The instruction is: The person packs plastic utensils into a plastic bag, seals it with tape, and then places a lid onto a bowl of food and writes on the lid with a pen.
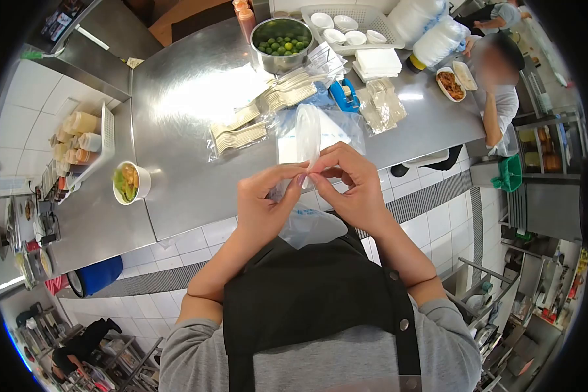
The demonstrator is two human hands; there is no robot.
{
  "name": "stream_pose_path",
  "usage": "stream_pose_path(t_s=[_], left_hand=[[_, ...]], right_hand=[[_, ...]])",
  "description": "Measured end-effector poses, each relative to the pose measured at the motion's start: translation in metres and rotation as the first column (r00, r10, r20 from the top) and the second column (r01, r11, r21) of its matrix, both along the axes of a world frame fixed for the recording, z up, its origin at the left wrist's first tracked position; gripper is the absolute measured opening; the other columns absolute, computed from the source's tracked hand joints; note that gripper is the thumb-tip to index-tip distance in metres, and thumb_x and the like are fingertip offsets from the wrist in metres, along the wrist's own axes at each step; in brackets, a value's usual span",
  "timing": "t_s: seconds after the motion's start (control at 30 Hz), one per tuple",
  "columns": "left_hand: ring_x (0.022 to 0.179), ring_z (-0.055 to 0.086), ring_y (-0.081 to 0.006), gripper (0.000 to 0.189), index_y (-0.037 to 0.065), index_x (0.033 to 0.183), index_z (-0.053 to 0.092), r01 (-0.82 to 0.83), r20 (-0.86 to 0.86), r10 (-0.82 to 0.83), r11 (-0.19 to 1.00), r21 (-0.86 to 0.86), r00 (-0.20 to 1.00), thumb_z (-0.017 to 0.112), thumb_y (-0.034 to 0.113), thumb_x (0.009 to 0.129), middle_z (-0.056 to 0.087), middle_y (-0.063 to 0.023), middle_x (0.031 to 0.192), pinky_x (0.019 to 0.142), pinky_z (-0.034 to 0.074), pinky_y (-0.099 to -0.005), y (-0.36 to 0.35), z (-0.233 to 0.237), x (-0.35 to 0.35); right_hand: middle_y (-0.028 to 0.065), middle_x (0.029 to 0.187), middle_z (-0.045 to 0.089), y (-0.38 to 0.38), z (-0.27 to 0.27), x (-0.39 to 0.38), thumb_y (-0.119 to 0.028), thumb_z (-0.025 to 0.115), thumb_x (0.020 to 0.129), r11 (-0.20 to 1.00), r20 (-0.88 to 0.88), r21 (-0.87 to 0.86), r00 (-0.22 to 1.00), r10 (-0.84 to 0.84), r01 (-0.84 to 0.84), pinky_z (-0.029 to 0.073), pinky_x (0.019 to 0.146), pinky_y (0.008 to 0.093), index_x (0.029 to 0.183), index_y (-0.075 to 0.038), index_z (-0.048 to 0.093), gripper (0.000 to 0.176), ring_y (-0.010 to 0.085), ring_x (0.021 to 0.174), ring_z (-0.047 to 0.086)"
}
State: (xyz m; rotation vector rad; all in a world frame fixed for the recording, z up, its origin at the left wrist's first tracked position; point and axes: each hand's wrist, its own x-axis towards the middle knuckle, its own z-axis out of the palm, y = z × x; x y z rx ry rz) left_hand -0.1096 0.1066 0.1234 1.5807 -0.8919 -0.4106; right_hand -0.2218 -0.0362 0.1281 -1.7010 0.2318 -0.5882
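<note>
My left hand and my right hand meet in front of my apron, thumbs and forefingers pinched together. Between them is a thin clear plastic bag, its loose part hanging below my fingers. A translucent round lid, seen nearly edge-on, stands up just beyond my fingertips and overlaps the bag's top. Behind it, a stack of white sheets in clear plastic lies at the counter's near edge. Packed wooden forks are to its left, and a blue tape dispenser is farther back.
A steel pot of limes, a basket of white bowls and white foam boxes stand at the back. A bowl of food sits left, near a basket of sauce bottles. Another person is by an open food box.
</note>
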Motion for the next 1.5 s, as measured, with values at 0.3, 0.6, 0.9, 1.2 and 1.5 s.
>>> stream_pose_path(t_s=[0.3,0.6,0.9,1.2,1.5], left_hand=[[0.080,0.073,-0.0176,0.012,0.000,0.097,0.074,0.024,0.032,-0.025,0.999,0.028,0.999,0.067,-0.001,0.087,0.076,-0.0143,0.099,0.070,0.054,-0.0267,0.0013,0.0042,-0.0022],[0.079,0.073,-0.0182,0.010,0.000,0.095,0.074,0.016,0.035,-0.017,0.999,0.031,0.999,0.068,-0.001,0.087,0.076,-0.0148,0.098,0.069,0.054,-0.0267,0.0042,0.0023,-0.0020],[0.080,0.074,-0.0202,0.010,0.000,0.095,0.074,0.011,0.037,-0.012,1.000,0.024,0.999,0.068,-0.001,0.087,0.076,-0.0154,0.098,0.069,0.054,-0.0277,0.0065,0.0002,-0.0037],[0.082,0.074,-0.0221,0.010,-0.001,0.095,0.073,0.029,0.043,-0.029,1.000,0.009,0.999,0.068,-0.001,0.087,0.075,-0.0158,0.099,0.071,0.055,-0.0287,0.0050,-0.0012,-0.0033],[0.087,0.073,-0.0227,0.010,-0.002,0.095,0.073,0.027,0.036,-0.028,0.999,0.032,0.999,0.067,-0.002,0.087,0.075,-0.0158,0.101,0.076,0.054,-0.0290,0.0048,-0.0009,-0.0019]], right_hand=[[0.0077,0.098,0.064,0.0019,-0.0011,-0.0030,0.007,0.070,0.084,1.000,0.012,-0.024,1.000,-0.020,0.020,0.060,0.077,0.0272,0.096,0.000,0.065,0.015,0.0153,0.088,0.067],[0.0076,0.097,0.064,0.0047,-0.0019,-0.0026,0.006,0.070,0.084,0.999,0.005,-0.030,1.000,-0.014,0.014,0.060,0.076,0.0273,0.095,0.000,0.065,0.014,0.0154,0.087,0.067],[0.0078,0.097,0.064,0.0065,0.0004,-0.0045,0.006,0.069,0.085,1.000,-0.020,-0.020,1.000,-0.001,0.001,0.060,0.077,0.0274,0.095,0.000,0.065,0.013,0.0150,0.088,0.066],[0.0075,0.099,0.061,0.0047,0.0013,-0.0075,0.007,0.068,0.086,0.999,-0.040,-0.025,0.999,0.025,-0.026,0.059,0.080,0.0272,0.096,0.000,0.065,0.013,0.0136,0.091,0.064],[0.0085,0.098,0.062,0.0055,-0.0005,-0.0056,0.007,0.068,0.085,0.999,-0.010,-0.036,1.000,0.012,-0.013,0.059,0.079,0.0283,0.096,0.000,0.064,0.013,0.0162,0.089,0.066]])
